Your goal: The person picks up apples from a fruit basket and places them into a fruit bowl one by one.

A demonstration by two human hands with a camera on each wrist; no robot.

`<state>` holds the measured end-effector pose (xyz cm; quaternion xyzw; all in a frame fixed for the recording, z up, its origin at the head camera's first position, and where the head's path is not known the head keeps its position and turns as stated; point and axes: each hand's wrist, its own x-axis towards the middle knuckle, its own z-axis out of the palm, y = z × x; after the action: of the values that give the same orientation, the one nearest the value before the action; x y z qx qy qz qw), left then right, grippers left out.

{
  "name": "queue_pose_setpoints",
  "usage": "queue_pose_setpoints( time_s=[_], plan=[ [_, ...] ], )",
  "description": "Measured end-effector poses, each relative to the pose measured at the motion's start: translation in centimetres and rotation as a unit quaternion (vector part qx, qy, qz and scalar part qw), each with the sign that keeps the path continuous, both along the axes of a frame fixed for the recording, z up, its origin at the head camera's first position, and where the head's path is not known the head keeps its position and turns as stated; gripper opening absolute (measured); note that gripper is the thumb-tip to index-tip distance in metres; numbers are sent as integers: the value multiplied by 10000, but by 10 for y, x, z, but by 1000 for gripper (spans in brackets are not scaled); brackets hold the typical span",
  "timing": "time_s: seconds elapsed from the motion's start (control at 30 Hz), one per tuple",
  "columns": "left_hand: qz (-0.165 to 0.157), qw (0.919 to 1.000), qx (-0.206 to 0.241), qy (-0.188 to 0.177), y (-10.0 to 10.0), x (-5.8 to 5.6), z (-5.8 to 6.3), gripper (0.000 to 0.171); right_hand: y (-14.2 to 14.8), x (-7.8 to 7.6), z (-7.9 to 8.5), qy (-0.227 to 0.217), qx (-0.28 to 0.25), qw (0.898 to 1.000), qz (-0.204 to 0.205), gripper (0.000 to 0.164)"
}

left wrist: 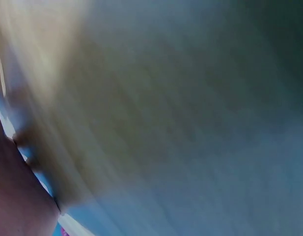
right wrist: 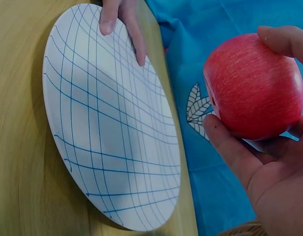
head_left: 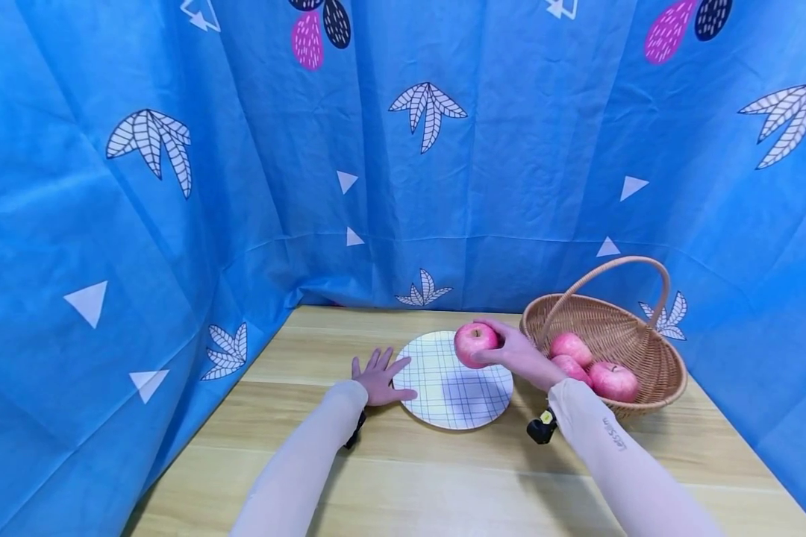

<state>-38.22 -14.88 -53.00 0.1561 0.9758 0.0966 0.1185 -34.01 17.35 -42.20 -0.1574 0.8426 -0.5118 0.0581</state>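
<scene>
My right hand grips a red apple above the right part of a white plate with blue grid lines. In the right wrist view the apple is held between thumb and fingers, apart from the plate. At the plate's left edge my left hand rests with fingers spread, thumb and a finger on the rim. The left wrist view is blurred and shows mostly the tabletop and part of the hand.
A wicker basket with a tall handle stands right of the plate, tilted, with several red apples inside. Blue patterned curtain hangs behind and on both sides of the wooden table.
</scene>
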Motion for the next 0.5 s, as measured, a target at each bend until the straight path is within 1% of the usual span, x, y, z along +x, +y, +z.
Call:
queue_pose_setpoints(
  time_s=[0.03,0.2,0.23,0.37,0.5],
  plan=[
    [-23,10000,0,20,0,1,1,97,-1,-1,-1,-17,-10,10000,14,78],
    [-108,9998,-173,82,-1,-1,-5,96,-6,-5,-5,-99,72,9999,-46,78],
    [-132,9997,-145,110,-1,0,-4,95,-7,-5,-6,-104,103,9999,-65,77],
    [-198,9992,-257,245,-1,-2,-6,96,-10,-7,-8,-87,165,9997,-129,76],
    [-301,9984,-276,385,-1,-5,-8,99,-12,-7,-9,-150,102,9997,-161,76]
  ],
)
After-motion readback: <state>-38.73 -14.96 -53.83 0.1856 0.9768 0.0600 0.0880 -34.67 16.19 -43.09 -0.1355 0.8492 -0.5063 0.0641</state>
